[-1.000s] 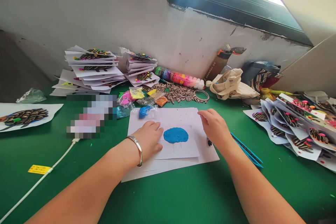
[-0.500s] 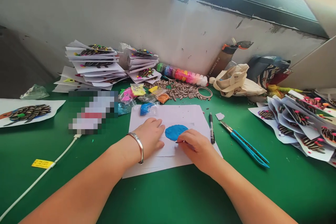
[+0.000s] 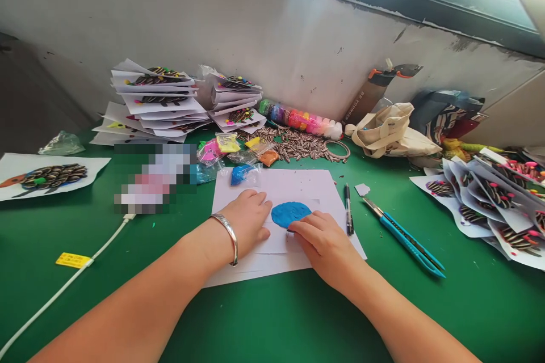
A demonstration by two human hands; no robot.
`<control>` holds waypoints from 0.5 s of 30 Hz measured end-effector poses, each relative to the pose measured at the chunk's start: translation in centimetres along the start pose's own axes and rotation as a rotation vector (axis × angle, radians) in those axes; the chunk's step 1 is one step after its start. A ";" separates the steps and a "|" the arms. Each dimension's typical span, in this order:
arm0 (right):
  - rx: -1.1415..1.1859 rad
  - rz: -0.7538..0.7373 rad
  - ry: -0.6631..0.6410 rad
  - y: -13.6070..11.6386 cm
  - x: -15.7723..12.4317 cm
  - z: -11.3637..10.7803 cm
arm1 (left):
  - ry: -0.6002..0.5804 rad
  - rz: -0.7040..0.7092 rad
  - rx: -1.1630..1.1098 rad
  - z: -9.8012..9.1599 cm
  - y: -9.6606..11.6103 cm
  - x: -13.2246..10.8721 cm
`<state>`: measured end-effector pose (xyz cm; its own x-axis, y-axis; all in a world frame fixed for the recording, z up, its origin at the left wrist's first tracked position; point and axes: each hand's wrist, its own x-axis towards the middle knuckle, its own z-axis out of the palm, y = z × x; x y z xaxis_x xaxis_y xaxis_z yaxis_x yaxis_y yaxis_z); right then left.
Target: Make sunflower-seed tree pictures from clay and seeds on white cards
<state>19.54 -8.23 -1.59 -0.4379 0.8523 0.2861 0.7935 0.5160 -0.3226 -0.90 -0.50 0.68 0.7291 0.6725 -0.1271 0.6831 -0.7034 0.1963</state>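
A flat blue oval of modelling clay (image 3: 291,214) lies on white paper (image 3: 230,279) in front of me. My left hand (image 3: 247,221), with a silver bangle at its wrist, rests flat on the paper left of the clay, fingers stretched out. At the clay's lower right edge, my right hand (image 3: 326,241) is closed in a pinch on a small dark sunflower seed (image 3: 290,231), mostly hidden by the fingers. Beyond the left hand, a small bag of blue clay (image 3: 243,174) sits on the paper's far edge.
A pen (image 3: 348,210) and a blue utility knife (image 3: 409,241) lie to the right. Sunflower seeds (image 3: 293,144) are heaped behind. Stacks of seed pictures (image 3: 159,108) stand at left and right (image 3: 481,198). A white cable (image 3: 106,244) crosses the left side.
The view has shifted slightly, so everything appears a little further right. Both hands keep nearly the same places beside the blue clay.
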 end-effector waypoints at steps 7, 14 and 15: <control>0.030 0.026 0.016 -0.2 0.0 0.1 | 0.032 0.012 -0.020 0.0 0.2 -0.2; 0.127 0.078 0.035 -0.3 0.2 0.1 | 0.059 0.021 -0.001 -0.3 0.7 -0.2; 0.131 0.092 0.028 -0.2 0.2 0.2 | 0.063 0.023 0.001 -0.2 0.7 -0.2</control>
<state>19.21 -8.20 -1.62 -0.3526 0.8945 0.2749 0.7668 0.4446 -0.4631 -0.62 -1.08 1.02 0.7406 0.6691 -0.0610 0.6661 -0.7193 0.1973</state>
